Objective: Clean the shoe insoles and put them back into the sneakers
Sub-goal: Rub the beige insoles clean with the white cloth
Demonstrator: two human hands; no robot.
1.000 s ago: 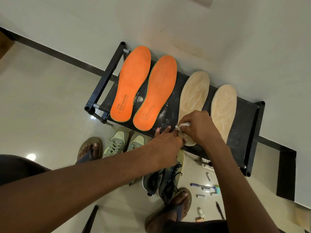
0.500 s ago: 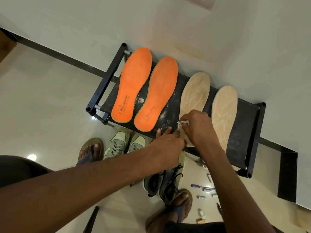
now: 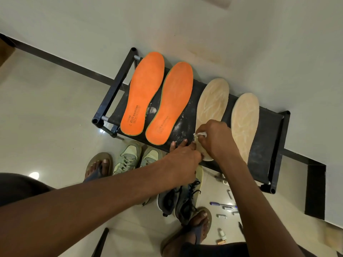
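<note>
The left hand (image 3: 182,160) presses its straight fingers on the heel of a beige insole (image 3: 211,106) lying on the black shoe rack (image 3: 267,145), apparently to steady it while the right hand (image 3: 216,139) pinches a white cloth (image 3: 200,134) against it to scrub.

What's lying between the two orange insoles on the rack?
Head view: between the orange insoles, only bare black rack with a whitish powder patch.

Two orange insoles (image 3: 156,99) and two beige insoles (image 3: 228,115) (streaked) lie on the rack.
</note>
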